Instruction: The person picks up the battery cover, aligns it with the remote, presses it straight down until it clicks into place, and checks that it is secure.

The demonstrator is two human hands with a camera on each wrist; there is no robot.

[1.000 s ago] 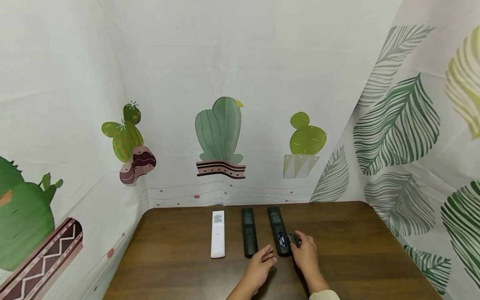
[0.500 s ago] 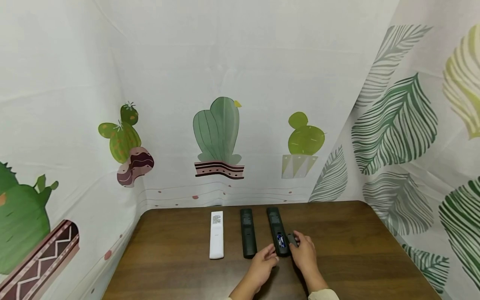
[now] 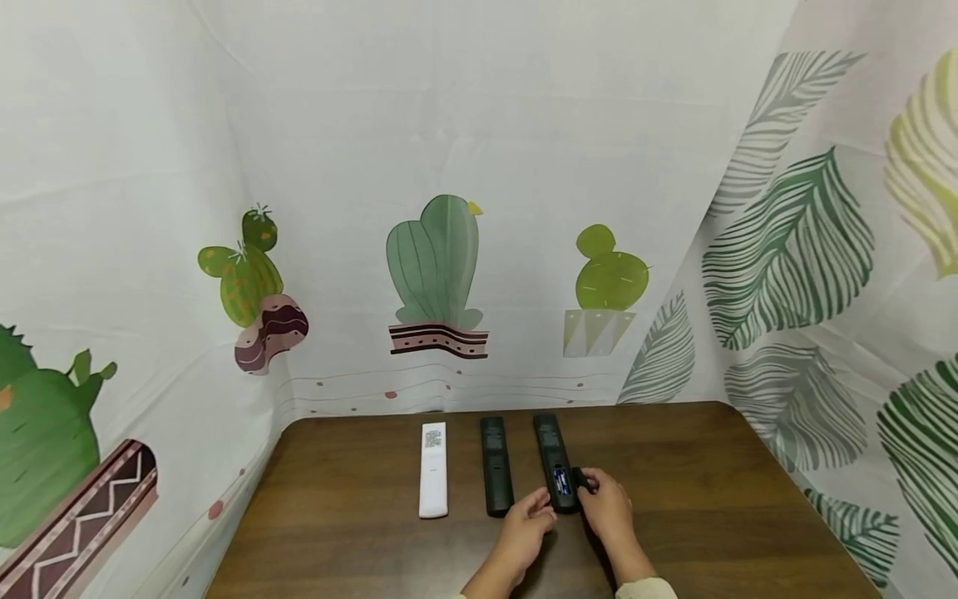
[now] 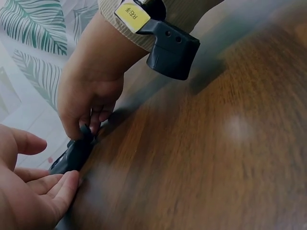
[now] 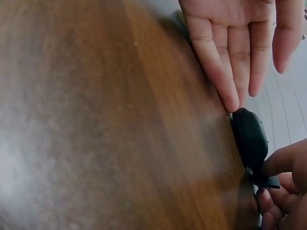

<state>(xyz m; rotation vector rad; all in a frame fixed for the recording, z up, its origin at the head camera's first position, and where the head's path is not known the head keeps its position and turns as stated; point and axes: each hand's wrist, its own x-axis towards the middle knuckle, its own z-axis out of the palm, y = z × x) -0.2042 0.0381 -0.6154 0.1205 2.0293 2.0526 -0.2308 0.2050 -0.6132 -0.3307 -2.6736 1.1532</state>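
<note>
One white remote [image 3: 432, 474] and one black remote [image 3: 496, 470] lie left and centre on the table [image 3: 359, 545]; a second black remote [image 3: 550, 445] lies to their right, back upward so its batteries [image 3: 562, 480] face you. Your left hand [image 3: 518, 539] sets extended fingertips against its near end, seemingly to steady it. Your right hand [image 3: 609, 507] pinches a small dark piece [image 3: 580, 477], probably the battery cover, by its right edge, clear of the batteries.

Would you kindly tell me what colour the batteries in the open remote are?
The batteries are mostly blue, showing best in the head view.
</note>
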